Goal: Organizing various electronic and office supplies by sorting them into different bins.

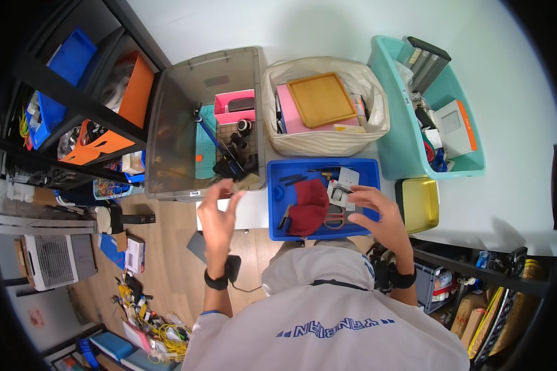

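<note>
My left hand (218, 213) is raised at the front rim of a grey translucent plastic bin (176, 134), thumb and forefinger apart. A small olive-coloured piece (247, 182) shows at its fingertips; whether they grip it cannot be told. My right hand (376, 215) hovers over the right side of a blue plastic tray (278, 227), fingers spread, holding nothing visible. In the tray lie a red cloth (308, 208), scissors (335, 218) with reddish handles, a white card-like piece (349, 176), a white packaged item (338, 192) and several dark pen-like things (293, 178).
Behind the tray stands a striped fabric basket (325, 141) with a wooden tray (322, 99) on top. To the right are a turquoise bin (399, 148) and a gold-coloured tin (420, 204). A pink box (234, 106) sits inside the grey bin. Black shelving (88, 102) borders the left.
</note>
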`<state>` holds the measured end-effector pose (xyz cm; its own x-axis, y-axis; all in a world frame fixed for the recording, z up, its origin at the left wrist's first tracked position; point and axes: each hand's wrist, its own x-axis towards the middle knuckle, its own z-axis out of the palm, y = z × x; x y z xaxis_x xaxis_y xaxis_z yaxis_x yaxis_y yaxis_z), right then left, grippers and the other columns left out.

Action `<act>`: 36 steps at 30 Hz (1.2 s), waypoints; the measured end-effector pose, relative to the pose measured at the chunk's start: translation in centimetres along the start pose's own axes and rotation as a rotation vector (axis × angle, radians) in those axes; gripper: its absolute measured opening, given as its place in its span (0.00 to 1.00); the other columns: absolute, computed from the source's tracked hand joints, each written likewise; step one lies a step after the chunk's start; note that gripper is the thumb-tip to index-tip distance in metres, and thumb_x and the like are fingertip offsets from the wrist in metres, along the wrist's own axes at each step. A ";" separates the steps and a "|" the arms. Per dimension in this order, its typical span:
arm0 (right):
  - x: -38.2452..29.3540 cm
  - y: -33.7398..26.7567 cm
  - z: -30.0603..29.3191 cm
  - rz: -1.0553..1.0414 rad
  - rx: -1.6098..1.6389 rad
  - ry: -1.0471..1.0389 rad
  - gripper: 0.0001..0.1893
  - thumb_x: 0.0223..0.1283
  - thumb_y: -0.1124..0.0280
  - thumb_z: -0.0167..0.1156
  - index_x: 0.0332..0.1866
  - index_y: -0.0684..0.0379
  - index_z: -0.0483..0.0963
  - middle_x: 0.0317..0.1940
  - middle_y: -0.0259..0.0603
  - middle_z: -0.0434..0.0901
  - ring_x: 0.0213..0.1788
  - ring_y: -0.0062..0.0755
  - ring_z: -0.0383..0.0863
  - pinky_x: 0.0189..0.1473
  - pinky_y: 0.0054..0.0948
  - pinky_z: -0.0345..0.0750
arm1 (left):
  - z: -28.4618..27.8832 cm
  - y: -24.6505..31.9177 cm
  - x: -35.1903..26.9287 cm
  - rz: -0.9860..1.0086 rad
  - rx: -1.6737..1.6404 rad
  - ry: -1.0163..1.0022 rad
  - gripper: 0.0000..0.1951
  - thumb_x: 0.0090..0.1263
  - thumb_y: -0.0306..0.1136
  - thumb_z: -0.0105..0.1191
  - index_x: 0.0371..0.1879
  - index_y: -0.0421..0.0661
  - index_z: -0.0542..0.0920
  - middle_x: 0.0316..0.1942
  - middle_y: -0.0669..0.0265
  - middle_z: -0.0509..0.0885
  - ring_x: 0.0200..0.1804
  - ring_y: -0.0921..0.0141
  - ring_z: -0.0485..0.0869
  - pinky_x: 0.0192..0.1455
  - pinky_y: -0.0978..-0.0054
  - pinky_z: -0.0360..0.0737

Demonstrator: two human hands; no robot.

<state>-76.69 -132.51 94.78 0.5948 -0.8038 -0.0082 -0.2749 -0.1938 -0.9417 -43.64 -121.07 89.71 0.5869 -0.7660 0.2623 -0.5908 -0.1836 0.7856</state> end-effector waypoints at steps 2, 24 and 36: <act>-0.1 0.3 -0.1 0.050 -0.001 0.018 0.20 0.62 0.74 0.73 0.57 0.65 0.79 0.61 0.47 0.82 0.57 0.37 0.86 0.64 0.34 0.81 | -0.6 -1.7 1.9 -0.002 0.165 0.017 0.16 0.63 0.30 0.73 0.48 0.40 0.86 0.37 0.56 0.90 0.39 0.62 0.90 0.43 0.66 0.85; -1.9 2.2 -2.5 0.404 -0.096 0.103 0.22 0.68 0.68 0.70 0.62 0.65 0.75 0.55 0.48 0.86 0.58 0.40 0.88 0.58 0.36 0.81 | 4.1 -11.0 9.2 -0.330 0.729 -0.301 0.25 0.71 0.55 0.62 0.59 0.53 0.85 0.47 0.53 0.90 0.50 0.49 0.88 0.53 0.52 0.84; -5.8 5.0 -6.9 0.447 -0.105 0.104 0.25 0.70 0.64 0.68 0.66 0.67 0.73 0.58 0.54 0.83 0.60 0.44 0.85 0.64 0.38 0.80 | 4.2 -8.8 8.6 -0.188 0.389 -0.067 0.18 0.77 0.43 0.59 0.59 0.46 0.85 0.47 0.52 0.91 0.50 0.56 0.91 0.53 0.60 0.85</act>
<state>-86.70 -132.72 92.41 0.3238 -0.8723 -0.3664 -0.5651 0.1323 -0.8144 -35.74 -128.60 82.64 0.6745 -0.7330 0.0875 -0.6489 -0.5323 0.5437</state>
